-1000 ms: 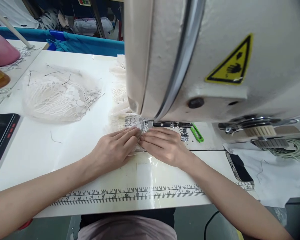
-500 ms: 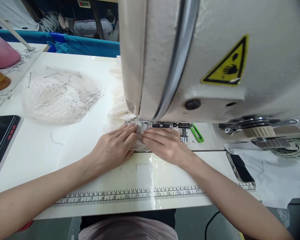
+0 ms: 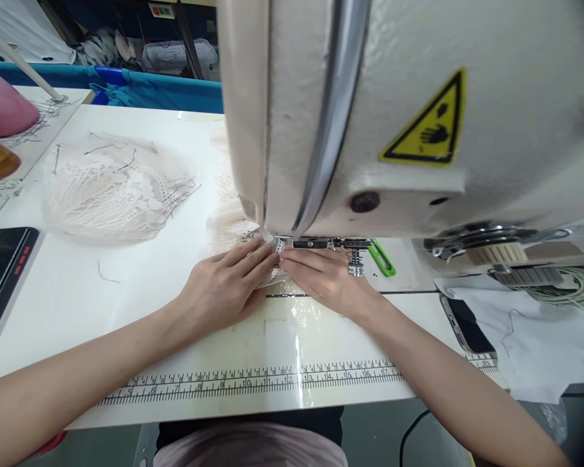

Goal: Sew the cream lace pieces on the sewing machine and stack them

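Sewing machine (image 3: 370,97) fills top, hiding needle area. White table (image 3: 78,298) holds lace pile (image 3: 111,191), printed ruler (image 3: 253,379), phone (image 3: 467,327). Left hand (image 3: 224,288) and right hand (image 3: 324,279), fingers flat and close together, press lace piece (image 3: 272,245) under machine head.

Bright, even overhead light fills the scene, throwing glare onto the glossy desk (image 3: 292,324) before the ruler strip (image 3: 253,381), while the looming sewing machine (image 3: 394,110) is soft and the edges bow with wide-angle distortion.
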Available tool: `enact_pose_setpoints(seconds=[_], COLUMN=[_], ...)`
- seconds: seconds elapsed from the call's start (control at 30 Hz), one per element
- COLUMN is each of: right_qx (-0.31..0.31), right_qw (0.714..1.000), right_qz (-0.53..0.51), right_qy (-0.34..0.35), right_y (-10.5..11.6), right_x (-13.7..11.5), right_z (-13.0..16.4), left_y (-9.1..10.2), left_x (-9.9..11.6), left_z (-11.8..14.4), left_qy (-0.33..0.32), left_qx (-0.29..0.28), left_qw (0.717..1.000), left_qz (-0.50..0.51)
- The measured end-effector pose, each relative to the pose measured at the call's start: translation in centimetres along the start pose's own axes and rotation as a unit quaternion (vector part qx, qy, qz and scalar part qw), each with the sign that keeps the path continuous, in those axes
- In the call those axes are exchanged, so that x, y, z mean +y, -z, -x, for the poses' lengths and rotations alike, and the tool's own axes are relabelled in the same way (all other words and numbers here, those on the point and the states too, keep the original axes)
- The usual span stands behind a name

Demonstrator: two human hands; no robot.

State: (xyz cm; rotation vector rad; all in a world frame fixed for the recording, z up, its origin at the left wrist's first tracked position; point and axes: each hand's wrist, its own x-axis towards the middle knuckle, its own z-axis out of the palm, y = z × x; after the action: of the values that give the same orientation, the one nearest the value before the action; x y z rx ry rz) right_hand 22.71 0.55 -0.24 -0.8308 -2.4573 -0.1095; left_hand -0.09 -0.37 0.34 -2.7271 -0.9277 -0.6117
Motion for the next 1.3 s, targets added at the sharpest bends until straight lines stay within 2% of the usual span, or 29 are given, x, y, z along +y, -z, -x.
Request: enact_pose_setpoints(seconds=[0.17, 0.37, 0.5, 0.67, 0.83, 0.97, 1.07, 1.3], right_qx=[0.014, 0.01, 0.025, 0.023, 0.031, 0.0, -0.014, -0.031], right_qw=[0.999, 0.999, 0.999, 0.994, 0.998, 0.999, 0.996, 0.995], right_qz=[-0.028, 0.013, 0.015, -0.011, 0.019, 0.042, 0.086, 0.091], right_qy=[-0.034, -0.032, -0.045, -0.104, -0.058, -0.022, 0.007, -0.001], right_y=[0.0, 0.8, 0.1, -0.8, -0.6, -0.5, -0.4, -0.6], right_x=[0.2, 0.2, 0.4, 0.3, 0.8, 0.8, 0.2, -0.8], right_z=[-0.1, -0.5, -0.1, 0.3, 0.0, 0.0, 0.0, -0.5], left_y=[0.0, 0.0, -0.2, -0.4, -0.5, -0.3, 0.0, 0.2], left_x=[0.0, -0.1, -0.1, -0.3, -0.4, -0.5, -0.7, -0.9], left_z=[-0.2, -0.3, -0.4, -0.6, -0.5, -0.3, -0.4, -0.5], left_qy=[0.0, 0.001, 0.009, 0.017, -0.016, -0.028, -0.024, -0.017], left_qx=[-0.002, -0.008, -0.017, -0.017, -0.008, -0.021, -0.003, 0.011], left_qw=[1.0, 1.0, 0.999, 0.999, 0.999, 0.998, 0.999, 1.0], left_qz=[0.02, 0.017, 0.026, 0.029, 0.041, 0.057, 0.043, 0.023])
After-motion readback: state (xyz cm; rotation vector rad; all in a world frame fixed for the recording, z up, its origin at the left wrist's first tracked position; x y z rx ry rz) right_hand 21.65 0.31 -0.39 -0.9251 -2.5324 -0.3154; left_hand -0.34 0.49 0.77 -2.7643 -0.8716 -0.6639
